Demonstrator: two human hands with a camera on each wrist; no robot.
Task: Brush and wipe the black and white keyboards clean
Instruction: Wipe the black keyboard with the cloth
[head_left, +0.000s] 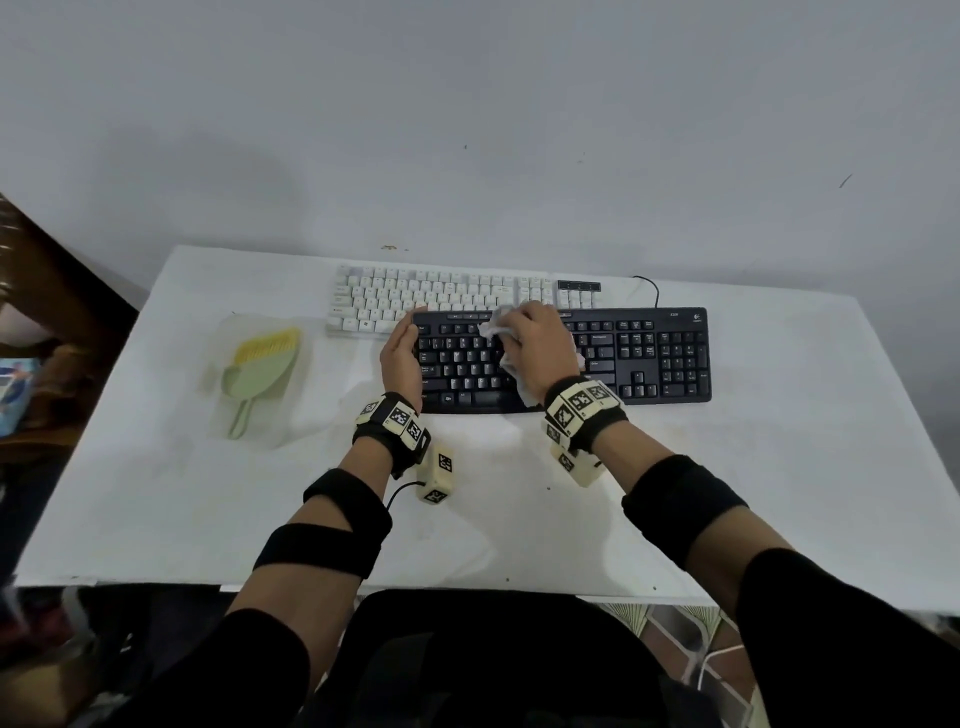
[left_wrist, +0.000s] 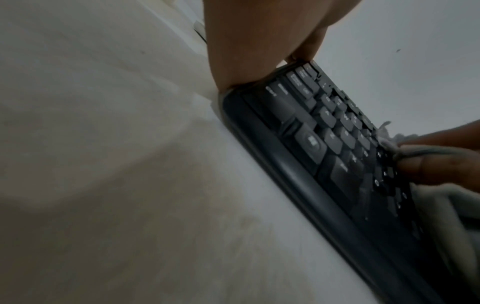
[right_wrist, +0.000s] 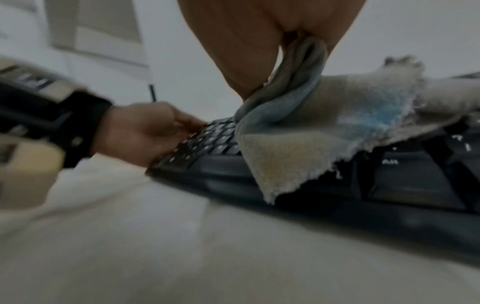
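Observation:
A black keyboard (head_left: 649, 358) lies across the middle of the white table, with a white keyboard (head_left: 415, 296) right behind it. My right hand (head_left: 535, 343) grips a pale frayed cloth (head_left: 493, 325) and presses it onto the black keys left of centre; the cloth (right_wrist: 324, 127) drapes over the keys. My left hand (head_left: 402, 358) holds the black keyboard's left end, its fingers (left_wrist: 303, 47) curled over the far corner of the keyboard (left_wrist: 298, 127). A yellow brush (head_left: 267, 345) lies in a green dustpan (head_left: 254, 382) at the left.
A black cable (head_left: 652, 288) runs off behind the black keyboard. A clear plastic sheet (head_left: 291, 415) lies under the dustpan. Brown furniture (head_left: 47, 291) stands beyond the table's left edge. The wall (head_left: 467, 130) rises right behind the table.

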